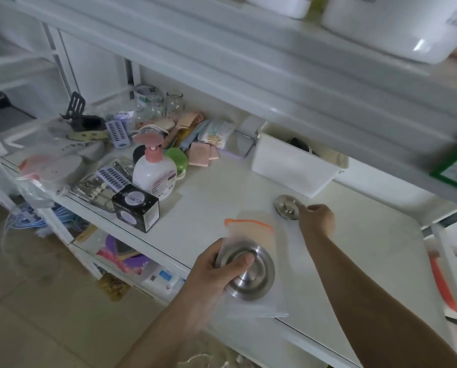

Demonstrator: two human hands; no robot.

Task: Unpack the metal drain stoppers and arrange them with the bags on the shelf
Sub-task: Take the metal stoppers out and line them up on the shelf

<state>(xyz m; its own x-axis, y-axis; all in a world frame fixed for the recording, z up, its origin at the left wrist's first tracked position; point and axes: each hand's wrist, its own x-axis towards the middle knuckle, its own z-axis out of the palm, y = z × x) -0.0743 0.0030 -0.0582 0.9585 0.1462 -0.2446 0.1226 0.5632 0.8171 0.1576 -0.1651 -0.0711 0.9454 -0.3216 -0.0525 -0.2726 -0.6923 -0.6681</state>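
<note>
My left hand (216, 272) grips a round metal drain stopper (251, 277) together with a clear plastic bag that has an orange zip strip (251, 224), held just above the front of the white shelf (354, 261). My thumb lies across the stopper's middle. Farther back, a second metal drain stopper (285, 207) lies flat on the shelf. My right hand (316, 220) rests at its right rim, fingers curled and touching it.
A white plastic bin (291, 168) stands just behind the second stopper. The left half of the shelf is crowded: a black box (137, 208), a pump bottle with a pink cap (154, 173), jars and toiletries. An upper shelf (275, 81) overhangs closely.
</note>
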